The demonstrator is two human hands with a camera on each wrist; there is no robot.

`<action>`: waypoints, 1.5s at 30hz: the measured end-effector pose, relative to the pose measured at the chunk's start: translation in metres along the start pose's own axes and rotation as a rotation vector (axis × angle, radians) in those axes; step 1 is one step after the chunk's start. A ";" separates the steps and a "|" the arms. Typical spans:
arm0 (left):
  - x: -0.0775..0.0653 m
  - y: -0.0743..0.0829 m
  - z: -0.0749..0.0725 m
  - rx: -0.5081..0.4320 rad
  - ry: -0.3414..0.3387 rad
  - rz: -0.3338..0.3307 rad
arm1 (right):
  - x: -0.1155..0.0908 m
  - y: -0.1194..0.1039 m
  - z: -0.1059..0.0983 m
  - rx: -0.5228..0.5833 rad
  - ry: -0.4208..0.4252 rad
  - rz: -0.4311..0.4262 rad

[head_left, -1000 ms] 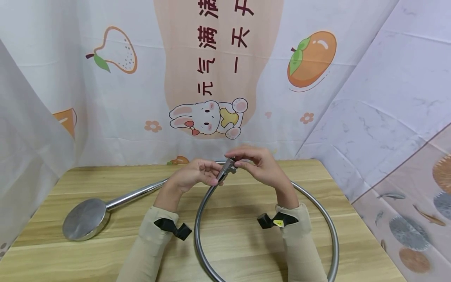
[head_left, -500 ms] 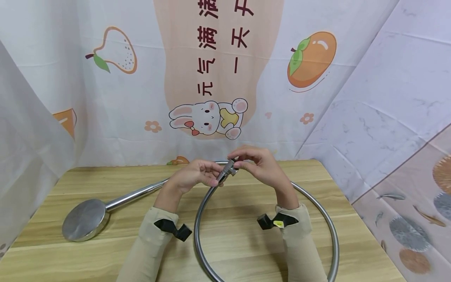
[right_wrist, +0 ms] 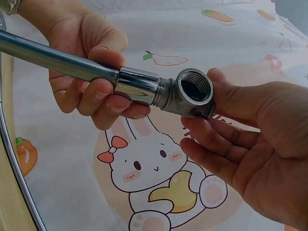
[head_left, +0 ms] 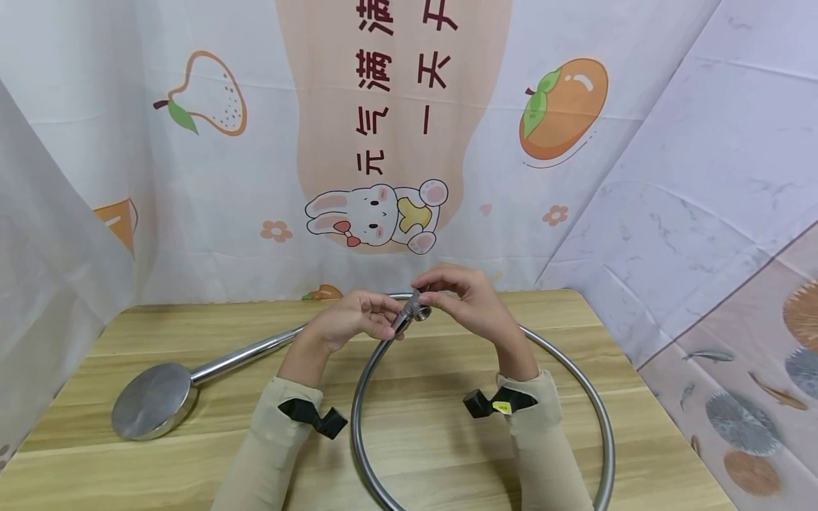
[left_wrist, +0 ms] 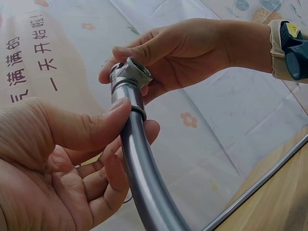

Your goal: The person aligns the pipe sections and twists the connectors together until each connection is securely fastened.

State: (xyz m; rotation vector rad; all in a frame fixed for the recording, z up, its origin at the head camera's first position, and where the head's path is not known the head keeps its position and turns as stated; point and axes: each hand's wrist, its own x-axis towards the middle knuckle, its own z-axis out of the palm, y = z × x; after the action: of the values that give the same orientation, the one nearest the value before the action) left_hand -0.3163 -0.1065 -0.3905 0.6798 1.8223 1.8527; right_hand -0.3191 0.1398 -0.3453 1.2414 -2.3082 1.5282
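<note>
My left hand [head_left: 351, 318] pinches the end of a grey metal shower hose [right_wrist: 57, 60] between thumb and fingers, by its shiny connector nut [right_wrist: 137, 84]. The right hand [head_left: 469, 304] grips a small metal pipe fitting [right_wrist: 174, 102] with thumb and fingertips. This fitting meets the nut end to end, and some thread shows between them in the right wrist view. Its round, internally threaded side opening faces the right wrist camera. Both hands hold the joined pieces above the table's far edge. Fingers hide part of the fitting's far end.
A round steel shower head [head_left: 153, 401] with a long handle [head_left: 246, 355] lies on the left of the wooden table [head_left: 255, 454]. The hose makes a big loop below and around the right forearm. A printed curtain [head_left: 224, 177] hangs behind the table.
The fitting has turned in my right fingers, so its round opening now shows toward the head camera. The left hand holds the hose end in nearly the same place.
</note>
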 end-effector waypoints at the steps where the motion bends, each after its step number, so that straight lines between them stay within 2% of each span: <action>1: 0.000 0.000 0.000 0.000 0.001 -0.001 | 0.000 0.000 0.000 0.008 -0.004 -0.004; 14: -0.003 0.003 -0.002 -0.010 0.015 -0.008 | -0.001 0.001 -0.002 0.045 -0.049 -0.095; 45: 0.000 -0.002 -0.003 -0.003 0.006 -0.006 | -0.001 0.002 0.000 0.042 -0.023 -0.041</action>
State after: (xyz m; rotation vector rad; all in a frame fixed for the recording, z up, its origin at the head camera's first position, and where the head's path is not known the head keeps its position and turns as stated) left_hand -0.3183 -0.1083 -0.3929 0.6671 1.8232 1.8555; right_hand -0.3203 0.1407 -0.3473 1.3144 -2.2605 1.5653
